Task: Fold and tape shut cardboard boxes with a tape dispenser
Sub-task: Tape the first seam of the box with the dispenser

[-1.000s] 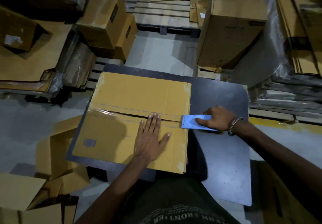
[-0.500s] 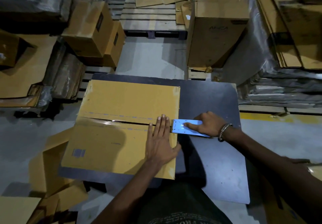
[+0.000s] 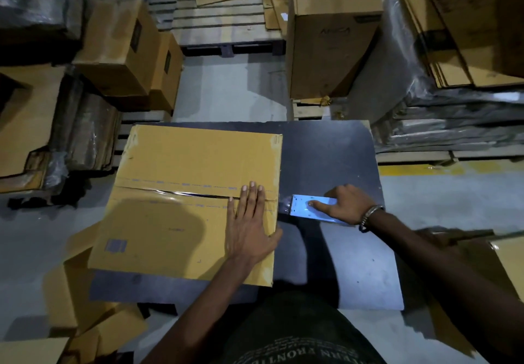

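Observation:
A yellow-brown cardboard box lies on the dark table, its two top flaps meeting at a centre seam covered by clear tape. My left hand presses flat on the seam near the box's right edge, fingers straight. Just past that edge, my right hand grips a pale blue tape dispenser, index finger laid along its top. A short bit of tape runs from the box edge to the dispenser.
Cardboard boxes stack at the left and a tall box stands behind the table. Wooden pallets lie at the back. Wrapped flat cardboard piles at the right. Folded boxes sit on the floor at lower left.
My left hand slid right along the seam to the box's right edge. The dispenser in my right hand came off the box edge and pulled slightly away from it.

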The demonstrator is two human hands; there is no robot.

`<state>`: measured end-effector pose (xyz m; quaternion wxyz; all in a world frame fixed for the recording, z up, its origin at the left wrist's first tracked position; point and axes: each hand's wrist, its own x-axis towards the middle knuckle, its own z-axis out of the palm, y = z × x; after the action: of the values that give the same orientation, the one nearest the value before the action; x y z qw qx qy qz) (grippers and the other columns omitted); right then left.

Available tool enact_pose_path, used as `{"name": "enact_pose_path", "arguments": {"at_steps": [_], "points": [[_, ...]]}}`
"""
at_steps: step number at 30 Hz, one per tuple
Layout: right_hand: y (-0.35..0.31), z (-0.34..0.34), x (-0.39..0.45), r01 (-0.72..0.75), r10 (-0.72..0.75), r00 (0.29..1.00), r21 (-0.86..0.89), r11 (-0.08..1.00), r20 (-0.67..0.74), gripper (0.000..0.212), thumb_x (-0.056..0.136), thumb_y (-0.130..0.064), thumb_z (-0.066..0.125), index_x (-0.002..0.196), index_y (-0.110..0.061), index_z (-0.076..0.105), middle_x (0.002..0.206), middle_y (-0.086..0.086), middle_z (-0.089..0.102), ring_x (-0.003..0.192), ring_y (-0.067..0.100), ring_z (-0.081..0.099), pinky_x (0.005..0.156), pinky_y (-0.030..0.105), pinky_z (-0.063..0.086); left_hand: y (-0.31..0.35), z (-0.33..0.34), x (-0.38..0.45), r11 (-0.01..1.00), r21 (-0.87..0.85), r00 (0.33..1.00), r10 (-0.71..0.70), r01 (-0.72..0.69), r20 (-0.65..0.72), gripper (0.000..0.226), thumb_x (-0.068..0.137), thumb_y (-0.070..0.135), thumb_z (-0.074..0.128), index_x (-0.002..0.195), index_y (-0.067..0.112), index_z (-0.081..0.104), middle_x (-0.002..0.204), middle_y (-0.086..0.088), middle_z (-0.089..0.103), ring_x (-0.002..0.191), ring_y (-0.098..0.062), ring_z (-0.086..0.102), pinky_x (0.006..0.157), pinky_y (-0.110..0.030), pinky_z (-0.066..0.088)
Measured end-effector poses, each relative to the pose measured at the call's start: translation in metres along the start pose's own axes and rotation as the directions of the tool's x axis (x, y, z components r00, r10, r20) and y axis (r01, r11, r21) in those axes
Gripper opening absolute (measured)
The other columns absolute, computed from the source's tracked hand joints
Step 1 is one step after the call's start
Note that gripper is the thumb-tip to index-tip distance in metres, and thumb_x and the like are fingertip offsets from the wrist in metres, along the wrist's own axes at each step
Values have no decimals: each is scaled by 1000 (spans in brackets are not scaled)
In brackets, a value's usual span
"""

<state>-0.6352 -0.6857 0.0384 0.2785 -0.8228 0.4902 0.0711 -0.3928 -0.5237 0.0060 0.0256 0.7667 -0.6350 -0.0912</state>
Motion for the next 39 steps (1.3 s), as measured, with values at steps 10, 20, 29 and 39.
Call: {"name": "enact_pose_path", "arguments": {"at_steps": [10, 20, 29, 39], "points": [[-14, 28, 34, -169, 124, 976, 262, 950, 181, 68, 81, -77, 67, 47, -22, 47, 41, -8, 43, 43, 13, 40, 51, 29, 31, 2, -1, 1, 1000, 1, 1000, -5, 5, 10, 100, 95, 68, 42, 169, 15, -1, 177, -5, -10, 163, -23, -10, 129, -59, 10], [1, 31, 29, -410, 245, 894, 462, 786, 375, 55, 84, -69, 70, 67, -18, 67, 60, -2, 66, 52, 13, 56, 55, 24, 41, 3, -3, 2, 1000, 25, 1000, -4, 3, 17, 100, 96, 68, 43, 169, 14, 0, 177, -6, -10, 163, -23, -10, 129, -59, 10], [34, 63, -7, -417, 448, 864, 169, 893, -232, 48, 98, -51, 62, 103, -4, 67, 100, 19, 69, 92, 38, 66, 70, 34, 44, 3, -2, 1, 999, 41, 1000, 3, -3, 16, 100, 96, 66, 44, 169, 14, -1, 177, -7, -11, 163, -24, -11, 129, -59, 10], [-7, 89, -20, -476, 475, 867, 34, 879, -152, 41, 96, -44, 62, 115, -9, 69, 111, 14, 72, 100, 33, 68, 78, 37, 55, -2, -6, 0, 995, -99, 997, 22, -28, -67, 85, 101, 62, 44, 168, 15, 20, 177, -6, 0, 164, -19, 0, 130, -58, 8]]}}
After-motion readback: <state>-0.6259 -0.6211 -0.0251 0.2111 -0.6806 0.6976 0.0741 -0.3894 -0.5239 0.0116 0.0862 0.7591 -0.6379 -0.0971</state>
